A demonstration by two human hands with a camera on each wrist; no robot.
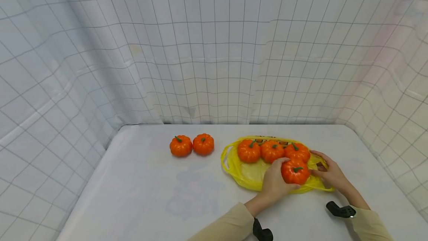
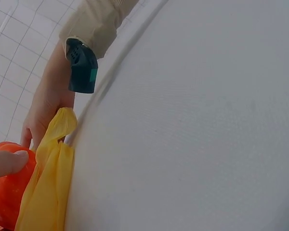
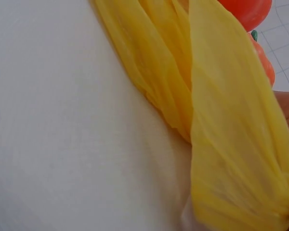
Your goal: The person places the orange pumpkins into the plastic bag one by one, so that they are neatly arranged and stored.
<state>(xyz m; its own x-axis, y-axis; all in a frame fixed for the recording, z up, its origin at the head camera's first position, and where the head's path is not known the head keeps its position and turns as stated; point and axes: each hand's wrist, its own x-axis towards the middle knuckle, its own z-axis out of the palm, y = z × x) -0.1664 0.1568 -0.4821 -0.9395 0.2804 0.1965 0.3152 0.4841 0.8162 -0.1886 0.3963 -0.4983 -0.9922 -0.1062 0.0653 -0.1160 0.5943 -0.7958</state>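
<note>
The left hand touches an orange pumpkin beside a yellow bag, the right hand beyond.

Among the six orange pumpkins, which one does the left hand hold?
The frontmost pumpkin: the left hand grips it, while the other five pumpkins sit farther back, outside its grasp.

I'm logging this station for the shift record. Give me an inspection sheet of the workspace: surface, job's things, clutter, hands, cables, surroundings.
Surface: white table, faintly patchy in places.
Job's things: yellow bag with three pumpkins in a row and a front pumpkin; two more pumpkins on the table to the left.
Clutter: nothing seen.
Hands: left hand grips the front pumpkin; right hand at the bag's right side, grip unclear.
Cables: nothing seen.
Surroundings: white gridded curtain; black devices at both wrists.
</note>
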